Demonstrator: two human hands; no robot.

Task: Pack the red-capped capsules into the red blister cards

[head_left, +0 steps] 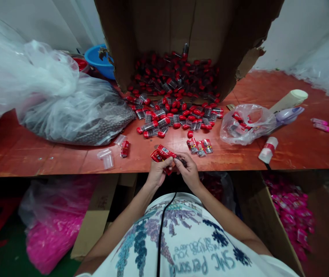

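My left hand [156,174] is closed on red printed wrappers [162,152], just over the table's front edge. Beside it, my right hand [190,173] grips a small capped bottle [181,161] with dark contents, partly hidden by the fingers. The bottle's end meets the red wrappers between the two hands. Just beyond my right hand lie a few wrapped bottles [200,147] in red printed film. A heap of clear bottles with red caps [178,115] spreads across the table behind them.
A cardboard box [225,50] on its side holds more red-capped bottles. At left sit a plastic bag of dark beads [74,111], a blue basin [99,61] and empty clear tubes [106,158]. At right are a small plastic bag [244,129] and a white roll [268,150]. Pink packets [294,215] fill a box below.
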